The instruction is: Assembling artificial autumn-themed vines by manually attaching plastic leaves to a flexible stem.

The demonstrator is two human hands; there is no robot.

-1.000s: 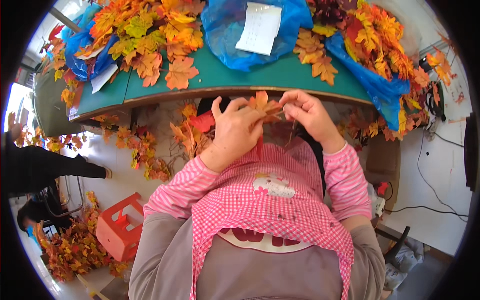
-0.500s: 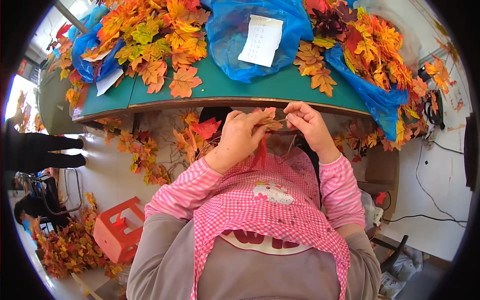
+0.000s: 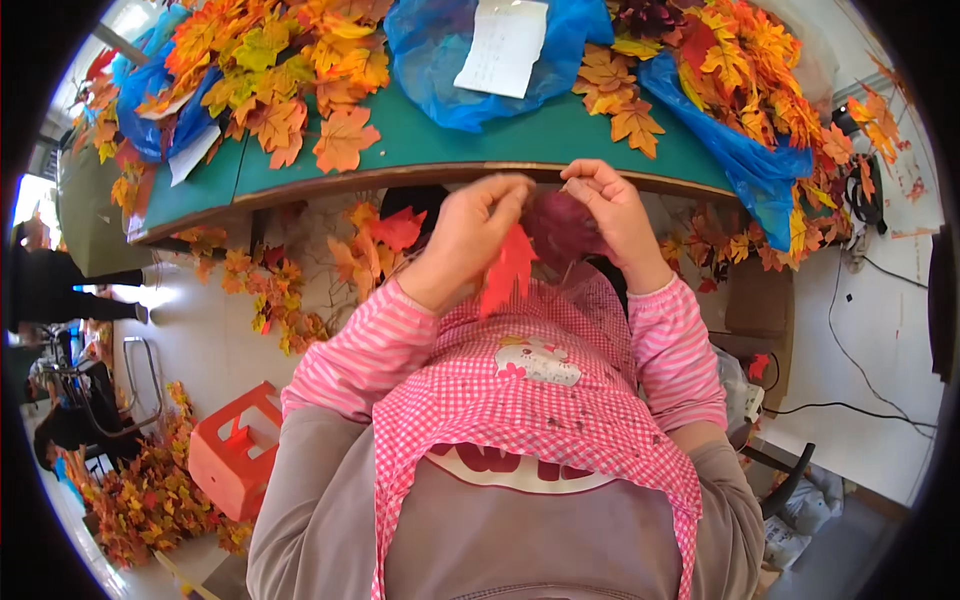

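Bending the fingers of the left hand (image 3: 465, 240), with the thumb and fingertips drawn closely together, and blurring there too much for telling any thing in the pinch. Facing it with the right hand (image 3: 620, 220), bringing thumb and index finger nearly tip to tip, also not showing clearly any thing between them, and bending the other fingers loosely above. Holding both hands raised over the lap, near each other yet not touching. Having the red leaf (image 3: 508, 275) just below the left hand, touching or nearly touching it, pointing downward before the apron (image 3: 480, 400); not being able to tell any firm grasp on it. Showing, between and behind the hands, only a blurred purplish red patch (image 3: 565, 225). Wearing pink striped sleeves (image 3: 365, 345) on both forearms, and a grey-brown top (image 3: 480, 540) under the pink checked apron. Going outward to the left, finding more orange and red leaves (image 3: 397, 230) near the left wrist, below the edge of the green table (image 3: 430, 155). Seeing on this table a blue plastic bag (image 3: 430, 80) with a white paper (image 3: 505, 45) on top, and big heaps of orange and yellow leaves (image 3: 260, 50) on both sides. Finding on the floor, at left, a red plastic stool (image 3: 220, 470) beside another pile of leaves (image 3: 140, 490), and farther up the dark-clothed legs of another person (image 3: 50, 290).
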